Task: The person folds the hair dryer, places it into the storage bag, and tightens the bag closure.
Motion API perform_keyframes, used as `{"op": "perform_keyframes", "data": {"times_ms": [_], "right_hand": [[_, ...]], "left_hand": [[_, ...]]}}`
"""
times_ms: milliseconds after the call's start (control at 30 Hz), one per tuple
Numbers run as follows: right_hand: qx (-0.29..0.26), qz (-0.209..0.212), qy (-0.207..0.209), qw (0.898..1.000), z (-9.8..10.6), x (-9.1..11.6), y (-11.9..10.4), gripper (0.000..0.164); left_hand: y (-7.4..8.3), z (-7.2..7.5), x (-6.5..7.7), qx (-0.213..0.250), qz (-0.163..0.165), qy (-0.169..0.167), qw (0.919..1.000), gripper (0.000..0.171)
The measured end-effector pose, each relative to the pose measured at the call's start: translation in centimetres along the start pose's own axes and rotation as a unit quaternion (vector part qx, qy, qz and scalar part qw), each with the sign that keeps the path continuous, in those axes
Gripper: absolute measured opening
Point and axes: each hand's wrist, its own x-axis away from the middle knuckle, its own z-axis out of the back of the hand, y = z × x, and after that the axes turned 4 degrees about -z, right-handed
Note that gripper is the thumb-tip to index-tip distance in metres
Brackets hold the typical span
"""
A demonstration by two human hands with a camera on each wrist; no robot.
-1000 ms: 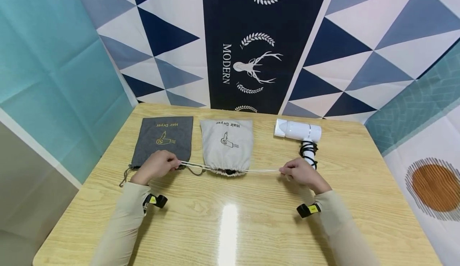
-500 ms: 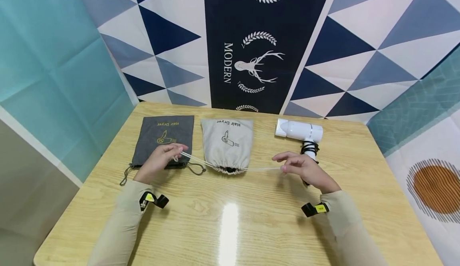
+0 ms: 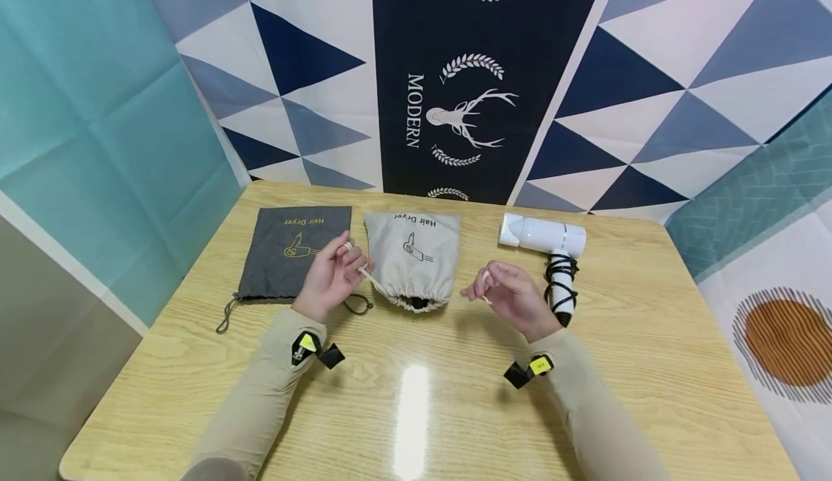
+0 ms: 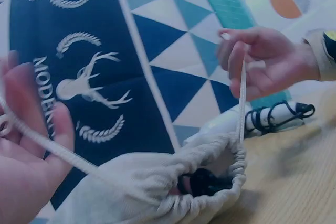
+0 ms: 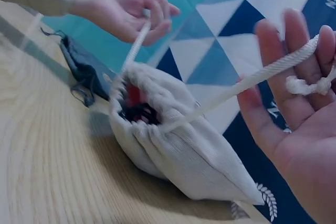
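Note:
A light beige drawstring bag (image 3: 416, 256) printed "Hair Dryer" lies on the table, its gathered mouth towards me and partly open. Something black, like a bundled cord (image 5: 140, 113), and a bit of red show inside the mouth. To the left of that mouth, my left hand (image 3: 330, 280) holds one end of the white drawstring (image 4: 73, 157) across its curled fingers. On the other side my right hand (image 3: 513, 295) holds the opposite end, whose knot (image 5: 310, 85) lies against the fingers in the right wrist view. Both hands are raised above the table, palms turned partly upward.
A dark grey drawstring bag (image 3: 273, 264) lies flat behind my left hand, its cords on the table (image 3: 364, 387). To the right, a white hair dryer (image 3: 546, 235) has a black cord (image 3: 560, 279) wound round its handle. Patterned cloth (image 3: 312, 48) hangs behind the table.
Both hands have come inward, nearer the beige bag, and turned palm-up. The drawstring, stretched out sideways earlier, now runs shorter from the bag to each hand. The bags and hair dryer have stayed put.

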Motion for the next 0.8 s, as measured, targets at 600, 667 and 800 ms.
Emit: {"op": "perform_keyframes", "data": {"times_ms": [600,667,800], "right_hand": [[0.09,-0.127,0.06,0.986,2.3,2.3,0.0,0.037],[0.088,-0.141,0.062,0.984,2.7,2.8,-0.5,0.037],[0.108,-0.164,0.055,0.979,3.1,3.5,-1.5,0.037]], "left_hand": [[1.9,2.2,0.0,-0.107,0.043,0.088,0.9894,0.056],[2.6,2.7,0.1,-0.099,0.048,0.108,0.988,0.056],[3.3,2.6,-0.3,-0.136,0.049,0.112,0.9832,0.055]]}}
